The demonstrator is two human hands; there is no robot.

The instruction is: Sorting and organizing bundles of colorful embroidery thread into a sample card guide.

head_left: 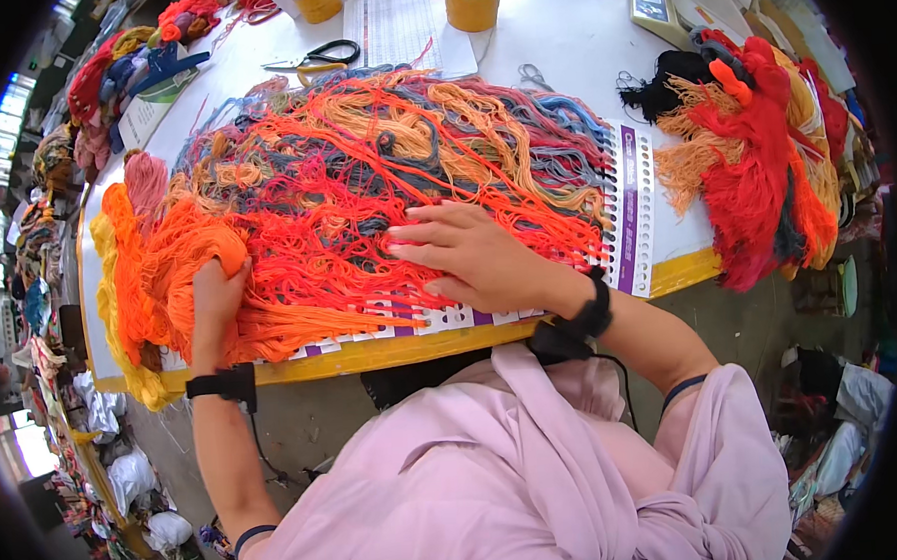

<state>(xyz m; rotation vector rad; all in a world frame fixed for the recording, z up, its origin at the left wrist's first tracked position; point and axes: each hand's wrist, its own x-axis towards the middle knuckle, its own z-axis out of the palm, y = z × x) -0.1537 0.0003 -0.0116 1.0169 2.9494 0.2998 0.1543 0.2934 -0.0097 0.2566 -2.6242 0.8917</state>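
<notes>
The white desk (573, 39) carries red strands (316, 226) under your parted right fingers (424, 233); your left fingers (238, 277) clamp orange yarn (188, 237).

Fibrous yarn (311, 221), smooth tabletop (573, 34), matt cloth garment (447, 480)

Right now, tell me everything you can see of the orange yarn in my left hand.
The orange yarn is a loose bundle of many fine, soft-looking, bright strands. Your left hand grips it by a thick, rounded fold, its fingers partly hidden in the yarn. Orange strands appear to run from below the fold to the right, narrowing over the white and purple card along the table's yellow edge. The bundle sits at the table's left end, with yellow yarn on its outer side.
</notes>
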